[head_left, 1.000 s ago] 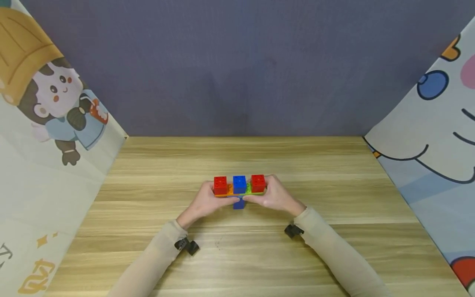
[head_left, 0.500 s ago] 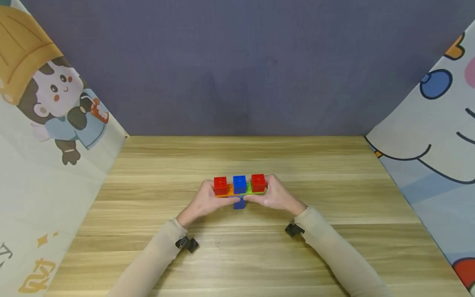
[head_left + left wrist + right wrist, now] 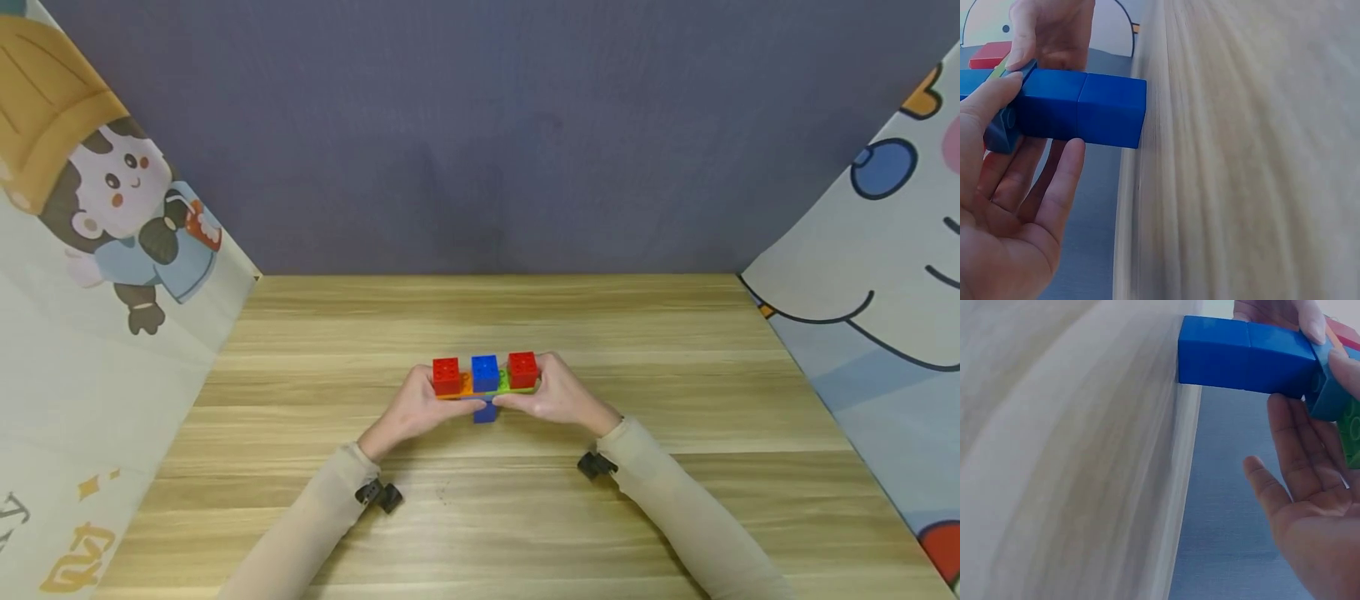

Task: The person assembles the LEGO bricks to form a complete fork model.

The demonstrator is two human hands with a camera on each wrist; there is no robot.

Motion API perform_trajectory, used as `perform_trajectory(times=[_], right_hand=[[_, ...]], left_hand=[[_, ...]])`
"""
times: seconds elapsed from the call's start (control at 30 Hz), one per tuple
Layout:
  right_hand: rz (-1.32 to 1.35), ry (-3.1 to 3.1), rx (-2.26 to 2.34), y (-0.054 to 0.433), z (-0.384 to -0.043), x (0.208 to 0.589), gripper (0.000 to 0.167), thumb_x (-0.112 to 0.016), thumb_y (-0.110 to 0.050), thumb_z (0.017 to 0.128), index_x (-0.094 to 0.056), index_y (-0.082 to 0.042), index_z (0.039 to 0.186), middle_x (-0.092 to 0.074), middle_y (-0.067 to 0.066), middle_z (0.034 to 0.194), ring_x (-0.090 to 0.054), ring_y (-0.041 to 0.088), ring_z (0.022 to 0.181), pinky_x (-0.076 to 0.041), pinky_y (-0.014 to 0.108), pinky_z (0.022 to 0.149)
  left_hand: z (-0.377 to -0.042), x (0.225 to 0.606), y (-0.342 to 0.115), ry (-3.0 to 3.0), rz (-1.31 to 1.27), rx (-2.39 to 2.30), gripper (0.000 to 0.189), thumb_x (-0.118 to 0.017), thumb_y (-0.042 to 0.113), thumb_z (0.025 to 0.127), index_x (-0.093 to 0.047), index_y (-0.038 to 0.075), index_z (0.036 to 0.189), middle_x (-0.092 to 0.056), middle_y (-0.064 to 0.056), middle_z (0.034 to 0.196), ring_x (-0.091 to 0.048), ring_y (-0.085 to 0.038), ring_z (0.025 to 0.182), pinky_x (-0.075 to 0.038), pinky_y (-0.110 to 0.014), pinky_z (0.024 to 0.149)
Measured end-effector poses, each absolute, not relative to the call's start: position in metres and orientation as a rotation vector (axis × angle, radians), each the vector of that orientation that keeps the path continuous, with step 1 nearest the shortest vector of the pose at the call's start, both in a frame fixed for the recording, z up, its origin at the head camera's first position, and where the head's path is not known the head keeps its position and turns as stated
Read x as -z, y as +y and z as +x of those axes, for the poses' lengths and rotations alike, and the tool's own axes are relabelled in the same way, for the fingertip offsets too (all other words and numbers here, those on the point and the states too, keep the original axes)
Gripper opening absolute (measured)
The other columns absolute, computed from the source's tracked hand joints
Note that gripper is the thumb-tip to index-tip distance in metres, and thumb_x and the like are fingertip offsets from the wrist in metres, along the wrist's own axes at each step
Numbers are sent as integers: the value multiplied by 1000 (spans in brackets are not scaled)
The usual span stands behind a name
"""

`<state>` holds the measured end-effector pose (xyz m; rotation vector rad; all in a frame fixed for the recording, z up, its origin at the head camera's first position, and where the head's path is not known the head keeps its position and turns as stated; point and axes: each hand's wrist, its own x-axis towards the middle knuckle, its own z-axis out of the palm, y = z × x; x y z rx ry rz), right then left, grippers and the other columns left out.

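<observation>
A toy building-block assembly is held between both hands at mid-table. Across its top in the head view stand a red block (image 3: 446, 377), a blue block (image 3: 485, 373) and another red block (image 3: 522, 370). Under them run an orange brick (image 3: 467, 383) and a lime-green brick (image 3: 504, 382). Below is a blue-grey brick (image 3: 1001, 134), then a column of two blue blocks (image 3: 1082, 106) whose lower end is right at the tabletop. My left hand (image 3: 414, 412) grips the left end, thumb along the near side. My right hand (image 3: 557, 398) grips the right end likewise, thumbtips close together.
The wood-grain table (image 3: 480, 517) runs back to a dark grey-blue fabric wall (image 3: 480, 150). Cartoon-printed panels stand at the left (image 3: 90, 375) and right (image 3: 847, 317). Each sleeve cuff carries a small black wrist camera.
</observation>
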<state>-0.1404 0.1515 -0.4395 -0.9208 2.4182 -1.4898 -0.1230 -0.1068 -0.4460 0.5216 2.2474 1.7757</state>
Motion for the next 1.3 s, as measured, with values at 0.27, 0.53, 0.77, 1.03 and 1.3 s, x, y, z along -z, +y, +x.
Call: perform_trajectory(times=[0.27,0.53,0.77,1.03,1.3], right_hand=[[-927,2424,1466,151,-138,434,27,-89,-20,88,-80,-10,112,-84,1,103,-77,11,91,-64,31,84],[-912,2422,1470,151,-137,435,28,-89,-19,89,-80,-10,114,-83,1,105,-77,11,92,-64,31,85],[-916,2418,1518,151,-136,439,28,-88,-17,89,-79,-8,114,-83,4,105,-77,11,90,-65,31,83],[-845,2434,1543,151,-138,442,26,-87,-19,91,-77,-8,113,-82,5,102,-72,12,84,-63,29,79],[-815,2422,1544,150,-139,441,28,-87,-20,91,-77,-8,114,-83,6,104,-74,13,86,-64,30,81]], left_hand=[[-123,447,-106,2219,513,-1801,33,-92,11,83,-79,4,114,-83,-11,107,-77,-17,91,-64,-31,84],[-122,446,-106,2215,490,-1795,34,-91,9,83,-79,1,115,-82,-13,108,-77,-15,90,-64,-29,83],[-124,445,-106,2310,539,-1678,37,-93,16,83,-79,7,116,-83,-9,109,-77,-16,93,-63,-33,86],[-124,456,-104,2449,585,-1425,45,-92,32,85,-75,18,125,-79,-2,122,-72,-20,115,-55,-47,105],[-124,456,-105,2472,557,-1433,46,-93,31,82,-76,17,123,-80,-3,120,-72,-21,113,-56,-48,103]])
